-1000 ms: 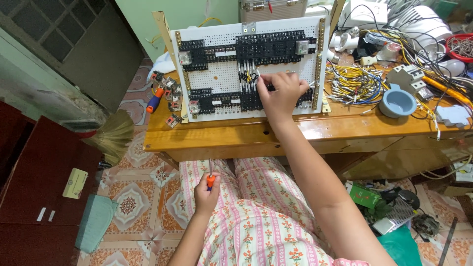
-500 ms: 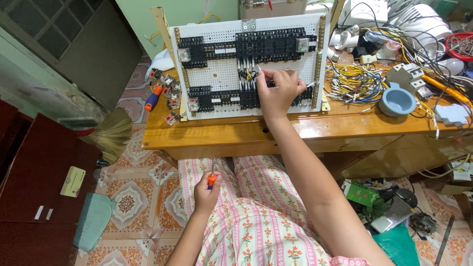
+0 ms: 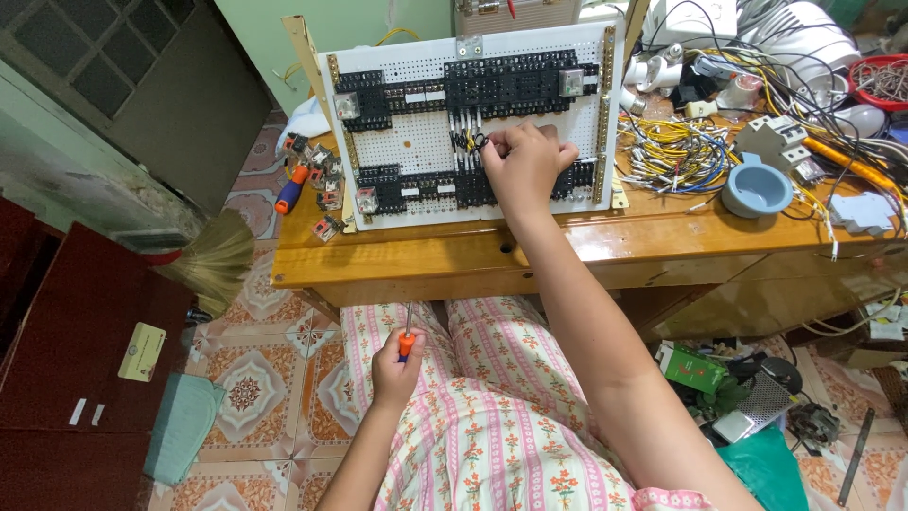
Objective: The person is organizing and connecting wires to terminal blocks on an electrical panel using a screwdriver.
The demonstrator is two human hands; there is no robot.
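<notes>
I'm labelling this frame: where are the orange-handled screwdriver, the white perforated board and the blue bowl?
orange-handled screwdriver [image 3: 407, 343]: head view, on the orange handle in the left hand.
white perforated board [image 3: 427, 142]: head view, on a bare perforated patch.
blue bowl [image 3: 757, 201]: head view, on its front wall.

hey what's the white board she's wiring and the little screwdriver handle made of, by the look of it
White perforated board: looks like matte plastic or painted sheet, with an even grid of holes. Screwdriver in the left hand: glossy orange handle, probably plastic; thin grey shaft, likely metal.
</notes>
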